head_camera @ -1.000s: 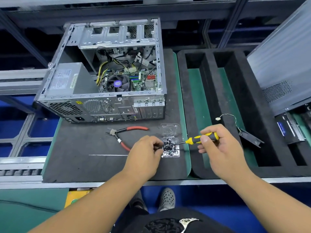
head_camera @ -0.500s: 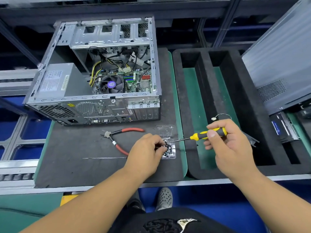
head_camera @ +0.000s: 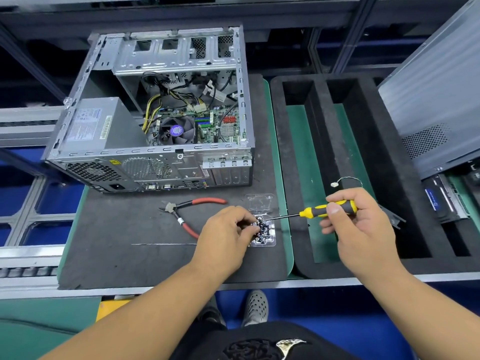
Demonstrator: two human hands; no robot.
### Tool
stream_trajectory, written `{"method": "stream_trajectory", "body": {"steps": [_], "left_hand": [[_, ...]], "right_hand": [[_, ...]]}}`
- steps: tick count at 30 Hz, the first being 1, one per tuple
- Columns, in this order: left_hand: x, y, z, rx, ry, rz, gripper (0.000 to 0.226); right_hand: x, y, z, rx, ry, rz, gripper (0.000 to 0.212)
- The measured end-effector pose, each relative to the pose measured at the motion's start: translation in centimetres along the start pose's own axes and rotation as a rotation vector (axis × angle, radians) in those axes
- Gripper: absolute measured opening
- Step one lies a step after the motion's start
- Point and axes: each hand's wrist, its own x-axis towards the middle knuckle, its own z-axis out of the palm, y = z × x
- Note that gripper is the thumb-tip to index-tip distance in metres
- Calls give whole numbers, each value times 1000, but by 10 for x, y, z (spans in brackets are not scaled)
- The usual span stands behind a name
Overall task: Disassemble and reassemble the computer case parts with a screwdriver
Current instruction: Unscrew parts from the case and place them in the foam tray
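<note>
Lower centre: left hand (head_camera: 228, 231) pinches a screw (head_camera: 254, 224) from the tray (head_camera: 270, 241); right hand (head_camera: 355, 219) grips the screwdriver (head_camera: 326, 211). Next, probably: seat the screw on the tip.

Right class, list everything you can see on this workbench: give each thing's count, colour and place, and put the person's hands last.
Computer case: one, grey metal, side open, far left of the black mat.
Cutting pliers: one, red handles, on the mat before the case.
Screw tray: one, clear plastic, holding dark screws, lid open.
Screwdriver: one, yellow and black, tip at the tray.
Foam tray: one, black, right of the mat.
Side panel: one, grey, far right.
Left hand: fingers in the screws.
Right hand: grips the screwdriver.
</note>
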Motion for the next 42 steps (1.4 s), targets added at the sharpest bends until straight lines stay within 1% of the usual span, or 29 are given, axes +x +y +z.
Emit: {"method": "stream_trajectory", "body": {"steps": [2, 4, 8, 11, 15, 18, 20, 23, 26, 28, 30, 32, 34, 36, 39, 40, 42], "left_hand": [[0, 0, -1, -85, -16, -36, 15], [1, 3, -1, -252, -31, -136, 16], [2, 7, -6, -766, -49, -467, 22], [0, 3, -13, -1068, -64, -621, 21], [-1, 3, -22, -1267, -60, -727, 22], [0, 6, -26, -1332, -31, -776, 28], [1, 8, -28, -1343, -4, -802, 28], [1, 8, -28, -1315, 13, -823, 30], [1, 4, -25, -1228, 48, -820, 30], [1, 1, -23, -1140, 73, -808, 36], [1, 0, -20, -1070, 86, -792, 42], [0, 0, -18, -986, 82, -744, 39], [2, 1, -15, -753, 44, -624, 32], [5, 1, -13, -456, -33, -429, 22], [9, 1, -7, -128, -165, -173, 11], [10, 3, -5, -36, -191, -122, 12], [12, 6, 0, 68, -193, -76, 16]], "right_hand": [[0, 1, -2, 14, 12, 11, 21], [0, 1, -3, 20, 20, 15, 22], [0, 3, 0, 10, 14, 20, 21], [-1, 4, 3, -13, 12, 15, 20], [0, 4, 9, -56, 3, 7, 21], [0, 4, 13, -83, -9, -5, 24], [0, 5, 15, -92, -15, -11, 22], [0, 5, 18, -95, -16, -7, 10], [1, 8, 20, -103, -23, 1, 8], [1, 9, 20, -109, -32, 4, 12], [1, 10, 19, -118, -33, 6, 22], [0, 9, 16, -110, -26, 14, 26], [0, 6, 14, -81, -14, 16, 27], [-1, 3, 11, -46, -8, 16, 27], [-3, 0, 9, -7, -12, 20, 20], [-3, -1, 8, 0, -11, 22, 19], [-4, -3, 7, 12, -9, 24, 18]]}}
